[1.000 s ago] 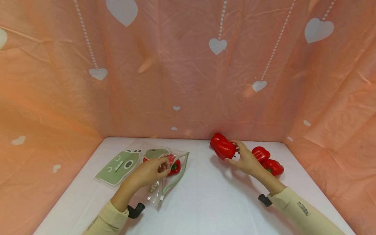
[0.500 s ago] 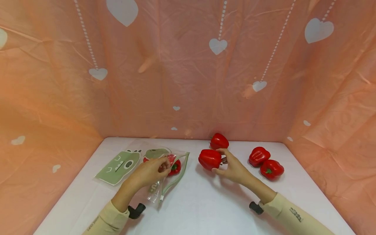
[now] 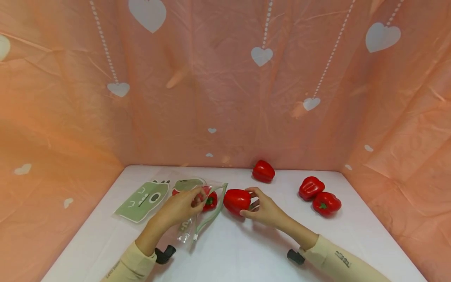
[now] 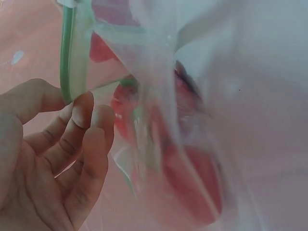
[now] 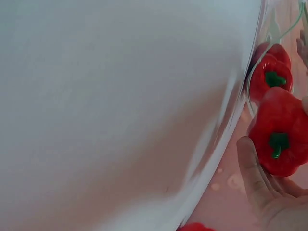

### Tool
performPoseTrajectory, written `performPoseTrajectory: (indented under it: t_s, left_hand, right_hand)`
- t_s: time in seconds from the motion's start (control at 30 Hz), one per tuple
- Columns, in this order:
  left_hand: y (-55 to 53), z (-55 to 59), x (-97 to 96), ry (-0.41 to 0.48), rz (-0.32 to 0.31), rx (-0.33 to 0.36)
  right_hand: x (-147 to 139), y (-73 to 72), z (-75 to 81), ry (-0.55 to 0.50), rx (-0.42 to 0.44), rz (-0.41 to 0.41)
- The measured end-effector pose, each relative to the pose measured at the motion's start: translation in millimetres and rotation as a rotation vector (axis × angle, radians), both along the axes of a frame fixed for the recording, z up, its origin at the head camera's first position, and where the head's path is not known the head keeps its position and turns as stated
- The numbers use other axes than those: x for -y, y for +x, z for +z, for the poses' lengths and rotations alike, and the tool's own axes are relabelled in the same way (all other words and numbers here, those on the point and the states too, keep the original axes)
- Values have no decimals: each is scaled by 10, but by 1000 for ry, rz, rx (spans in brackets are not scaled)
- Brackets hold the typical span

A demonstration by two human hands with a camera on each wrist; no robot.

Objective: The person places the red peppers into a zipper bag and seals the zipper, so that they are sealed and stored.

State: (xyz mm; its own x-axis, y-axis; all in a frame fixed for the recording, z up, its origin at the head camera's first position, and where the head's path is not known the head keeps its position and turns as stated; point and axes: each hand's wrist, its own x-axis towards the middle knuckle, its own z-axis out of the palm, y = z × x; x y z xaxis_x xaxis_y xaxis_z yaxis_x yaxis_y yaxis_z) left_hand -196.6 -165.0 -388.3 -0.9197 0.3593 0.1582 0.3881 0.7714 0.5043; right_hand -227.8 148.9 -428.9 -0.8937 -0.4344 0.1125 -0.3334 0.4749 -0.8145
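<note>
My left hand point(image 3: 183, 205) pinches the green zip edge point(image 4: 67, 53) of a clear zip bag point(image 3: 184, 235), holding its mouth raised. Red bell peppers lie inside the bag; one pepper point(image 5: 270, 77) shows its green stem toward the opening. My right hand point(image 3: 266, 209) grips another red bell pepper point(image 3: 237, 201) from its stem end, thumb on the near side and fingers on the far side. That pepper is right beside the bag's mouth; whether it touches the zip edge I cannot tell. Part of the bag lies hidden behind my left hand.
A single red bell pepper point(image 3: 263, 171) lies at the table's back edge. Two more, one pepper point(image 3: 311, 188) and a second pepper point(image 3: 326, 204), sit together on the right. A flat green cartoon-print bag point(image 3: 142, 201) lies on the left. Orange-pink cloth point(image 3: 232, 98) encloses the white table.
My right hand has carried the gripped pepper left and toward me, from beside the back pepper to the bag's mouth. The left hand stays in place on the bag.
</note>
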Motion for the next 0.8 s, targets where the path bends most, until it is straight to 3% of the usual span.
performPoseTrajectory:
  t_s: [0.33, 0.67, 0.8]
  left_hand:
    - [22, -40, -32, -8, 12, -58]
    - [-1, -64, -59, -30, 53, -46]
    - [0, -56, -61, -33, 42, -62]
  right_hand:
    - [196, 24, -59, 10, 42, -21]
    - [327, 22, -68, -190, 272, -60]
    - [361, 41, -61, -219, 316, -75]
